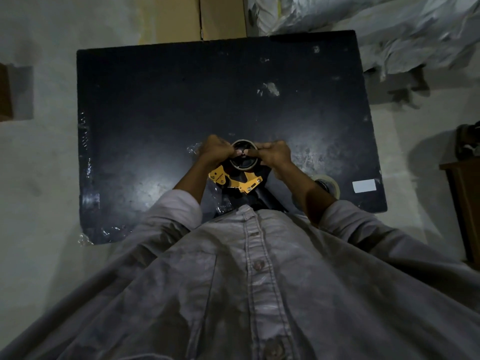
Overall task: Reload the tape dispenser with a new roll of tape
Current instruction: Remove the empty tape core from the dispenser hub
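A yellow and black tape dispenser lies near the front edge of the black table, its handle pointing toward my body. On its hub sits a thin ring, apparently a nearly bare tape core. My left hand and my right hand grip this ring from both sides, thumbs meeting over its centre. A fuller roll of clear tape lies on the table to the right, partly hidden behind my right forearm.
A white label is stuck near the table's front right corner. Crumpled clear tape scraps lie by the dispenser and along the left edge. White plastic sheeting is heaped at back right; a wooden cabinet stands to the right.
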